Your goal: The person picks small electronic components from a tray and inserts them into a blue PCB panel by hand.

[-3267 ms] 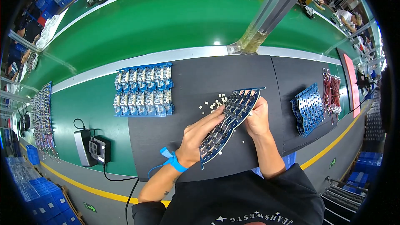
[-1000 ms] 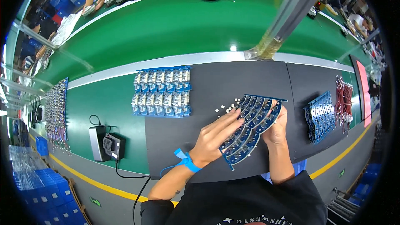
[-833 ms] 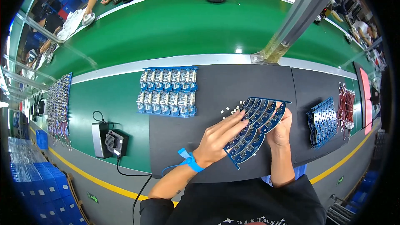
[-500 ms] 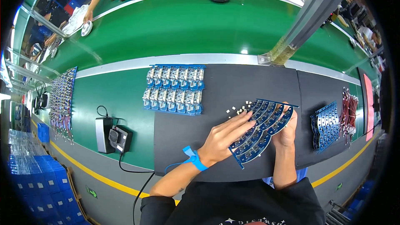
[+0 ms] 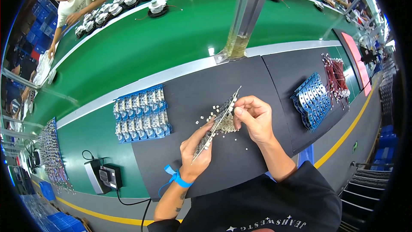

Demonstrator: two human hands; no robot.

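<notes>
My left hand grips a panel of dark blue circuit boards by its lower left side. The panel stands tilted nearly edge-on, with small white parts along its right face. Close against the upper part of that face is my right hand, thumb and fingers drawn together in a pinch; anything between the fingertips is too small to make out. Just below and behind the panel lies a pile of small white connectors on the black mat, partly hidden by the panel and fingers. A blue wrist strap circles my left wrist.
Populated boards lie left; a stack of blue panels and red wire bundles lie right. A metal post rises beyond the mat. Black power adapter sits lower left. Across the green belt, a co-worker handles white parts.
The panel has tipped from face-up to nearly edge-on, uncovering the connector pile. My right hand has left the panel's far edge and pinches beside its face. The view has swung right.
</notes>
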